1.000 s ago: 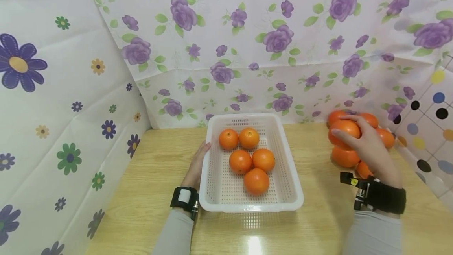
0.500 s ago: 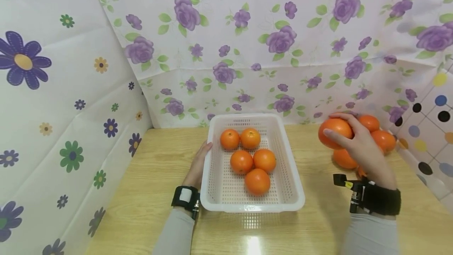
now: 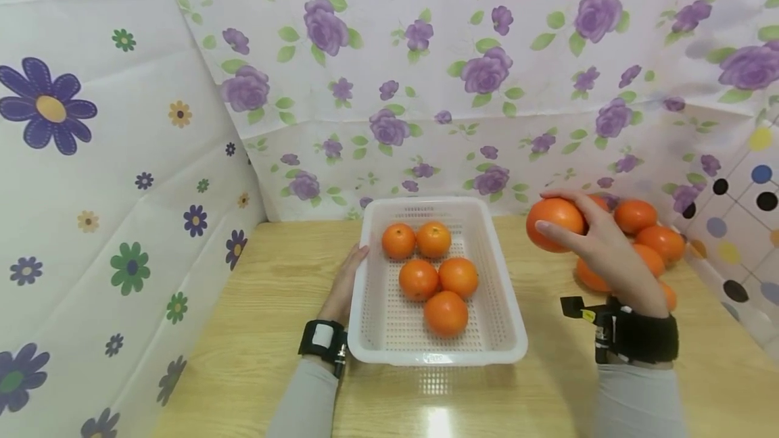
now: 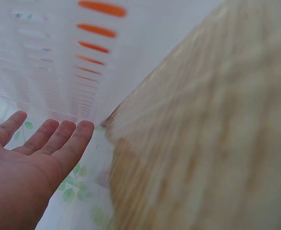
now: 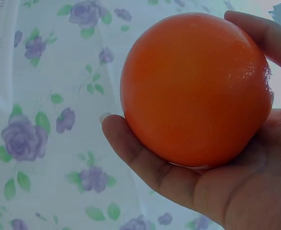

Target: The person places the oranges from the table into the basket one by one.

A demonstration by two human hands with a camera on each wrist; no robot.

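Observation:
A white perforated plastic basket point(image 3: 438, 358) stands on the table with several oranges point(image 3: 446, 314) inside. My left hand point(image 3: 343, 286) rests against its left side, thumb at the rim. In the left wrist view that hand's fingers point(image 4: 73, 148) lie straight along the slotted wall. Right of the basket, my right hand point(image 3: 602, 238) holds a large, smooth orange point(image 3: 550, 225) up above the table. The right wrist view shows the thumb point(image 5: 135, 155) under this orange point(image 5: 193, 91) and a finger over its far side.
Several more oranges point(image 3: 660, 244) lie in a group at the right, partly hidden behind my right hand and wrist. Flowered sheeting point(image 3: 389, 86) covers the wall behind the wooden table point(image 3: 268, 330), and patterned sheets flank it left and right.
My right hand has lifted the orange off the group at the right and carried it leftward, closer to the basket. The left hand stays at the basket's side.

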